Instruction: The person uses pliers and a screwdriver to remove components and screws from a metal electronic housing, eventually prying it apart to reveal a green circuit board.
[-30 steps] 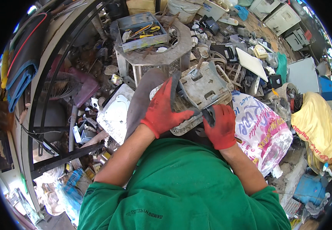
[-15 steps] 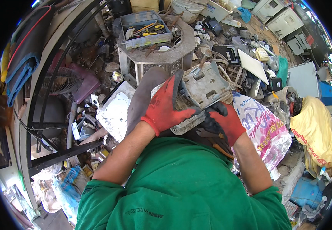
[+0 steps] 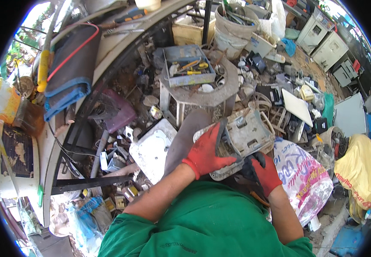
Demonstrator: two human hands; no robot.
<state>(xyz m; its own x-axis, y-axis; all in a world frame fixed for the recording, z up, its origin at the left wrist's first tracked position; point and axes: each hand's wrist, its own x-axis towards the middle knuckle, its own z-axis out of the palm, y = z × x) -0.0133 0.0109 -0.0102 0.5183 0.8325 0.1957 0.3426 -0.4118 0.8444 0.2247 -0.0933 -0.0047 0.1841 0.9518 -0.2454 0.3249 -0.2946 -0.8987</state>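
Swung leftward since earlier, my remote view shows a red-and-black gloved left hand point(image 3: 208, 153), thumb spread, clasping a dirty grey boxy metal-looking casing point(image 3: 249, 133) between both hands, likely for steadiness; the matching right hand point(image 3: 263, 171) curls beside it, its hold unclear.

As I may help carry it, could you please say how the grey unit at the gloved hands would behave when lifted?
The grey unit would likely stay stiff, as its body holds its shape against the left hand. Its recessed face may offer some hold, though being so grimy, it could also slip a little.
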